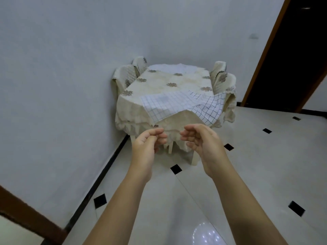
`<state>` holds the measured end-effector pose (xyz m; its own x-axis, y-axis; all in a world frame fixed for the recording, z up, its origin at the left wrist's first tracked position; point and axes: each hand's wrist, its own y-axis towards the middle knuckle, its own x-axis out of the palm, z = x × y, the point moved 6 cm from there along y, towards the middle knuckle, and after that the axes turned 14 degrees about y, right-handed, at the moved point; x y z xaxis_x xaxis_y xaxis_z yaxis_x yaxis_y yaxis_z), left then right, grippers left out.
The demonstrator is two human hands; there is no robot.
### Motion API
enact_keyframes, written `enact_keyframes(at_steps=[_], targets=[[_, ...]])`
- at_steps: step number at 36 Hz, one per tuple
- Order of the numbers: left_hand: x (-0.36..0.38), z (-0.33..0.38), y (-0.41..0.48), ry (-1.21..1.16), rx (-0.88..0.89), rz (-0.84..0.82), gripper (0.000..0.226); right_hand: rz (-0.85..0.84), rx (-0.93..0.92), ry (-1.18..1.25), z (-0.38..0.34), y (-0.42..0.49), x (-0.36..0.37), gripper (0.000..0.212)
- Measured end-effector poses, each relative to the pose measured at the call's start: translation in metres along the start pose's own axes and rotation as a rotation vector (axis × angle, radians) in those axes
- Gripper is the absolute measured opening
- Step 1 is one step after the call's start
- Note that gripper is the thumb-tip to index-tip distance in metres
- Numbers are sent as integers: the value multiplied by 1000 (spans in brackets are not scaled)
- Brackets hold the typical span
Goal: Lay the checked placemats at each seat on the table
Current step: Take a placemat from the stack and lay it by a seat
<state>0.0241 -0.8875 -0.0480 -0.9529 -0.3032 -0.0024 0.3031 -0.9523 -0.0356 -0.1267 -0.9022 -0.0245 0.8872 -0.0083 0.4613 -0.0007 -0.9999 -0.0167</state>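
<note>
A table (169, 80) under a cream flowered cloth stands ahead against the wall. White placemats with a thin blue check (164, 105) lie in a loose pile on its near end. One darker-lined placemat (210, 108) hangs over the near right corner. My left hand (148, 142) and my right hand (200, 138) are raised side by side in front of the table, short of it. Their fingers are loosely curled and hold nothing.
Covered chairs stand at the table's left side (127, 75) and right side (224, 78). The wall runs close along the left. A dark doorway (292, 50) opens at the right. Pale floor tiles (265, 156) with small black insets lie between me and the table.
</note>
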Motion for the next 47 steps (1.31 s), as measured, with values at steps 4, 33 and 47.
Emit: enact_keyframes(at_steps=[4, 33, 47], targets=[[14, -10, 62, 18, -30, -18, 34, 35, 18, 40, 10, 66, 1, 24], [108, -44, 529, 223, -165, -12, 32, 212, 186, 7, 73, 530, 3, 17], [119, -58, 755, 338, -161, -264, 31, 474, 150, 69, 118, 707, 34, 14]])
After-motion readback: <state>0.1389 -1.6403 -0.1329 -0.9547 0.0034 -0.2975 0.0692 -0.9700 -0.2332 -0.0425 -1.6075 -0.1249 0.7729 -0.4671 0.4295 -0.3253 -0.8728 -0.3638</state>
